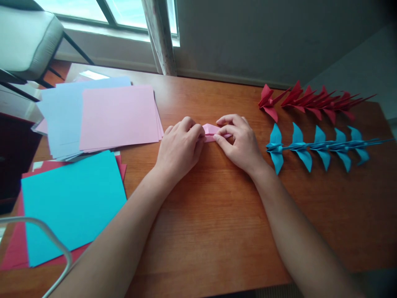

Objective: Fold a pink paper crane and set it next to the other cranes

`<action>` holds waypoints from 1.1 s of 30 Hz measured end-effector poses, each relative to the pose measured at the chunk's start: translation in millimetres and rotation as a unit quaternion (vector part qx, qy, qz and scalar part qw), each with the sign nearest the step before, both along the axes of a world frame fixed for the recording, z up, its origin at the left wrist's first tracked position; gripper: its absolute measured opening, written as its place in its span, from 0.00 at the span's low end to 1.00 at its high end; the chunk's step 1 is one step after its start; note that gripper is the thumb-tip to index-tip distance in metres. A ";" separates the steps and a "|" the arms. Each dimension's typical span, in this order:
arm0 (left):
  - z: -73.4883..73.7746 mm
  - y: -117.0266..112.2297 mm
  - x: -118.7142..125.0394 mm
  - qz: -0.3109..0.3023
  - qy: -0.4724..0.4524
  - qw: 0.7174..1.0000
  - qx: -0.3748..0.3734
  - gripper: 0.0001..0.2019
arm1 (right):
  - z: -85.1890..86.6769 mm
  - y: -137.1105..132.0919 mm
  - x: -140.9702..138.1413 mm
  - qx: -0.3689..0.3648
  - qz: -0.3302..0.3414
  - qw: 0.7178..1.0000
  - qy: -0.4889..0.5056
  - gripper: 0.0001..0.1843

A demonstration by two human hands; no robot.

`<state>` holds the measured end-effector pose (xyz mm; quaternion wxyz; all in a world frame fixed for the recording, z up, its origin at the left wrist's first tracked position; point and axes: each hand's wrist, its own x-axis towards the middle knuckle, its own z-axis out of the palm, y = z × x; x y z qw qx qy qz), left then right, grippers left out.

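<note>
A small folded pink paper piece (211, 131) lies on the wooden table (217, 215) at the middle. My left hand (181, 145) is curled, with its fingers pinching the piece's left end. My right hand (240, 140) presses and pinches the right end, fingers bent over the paper. Most of the piece is hidden between the two hands.
Pink sheets (119, 116) on light blue sheets (62, 111) lie at the left. A cyan sheet (72, 205) rests on red ones (14, 248) nearer me. Rows of folded red cranes (310, 101) and blue cranes (322, 148) sit at the right. A chair (26, 39) stands far left.
</note>
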<state>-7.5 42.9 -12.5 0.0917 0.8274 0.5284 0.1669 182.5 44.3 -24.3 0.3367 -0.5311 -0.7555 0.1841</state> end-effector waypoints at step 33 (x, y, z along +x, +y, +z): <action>-2.0 4.1 -8.2 -0.032 -0.152 0.987 -0.042 0.05 | 9.2 1.1 5.6 -0.042 0.061 0.997 0.012 0.06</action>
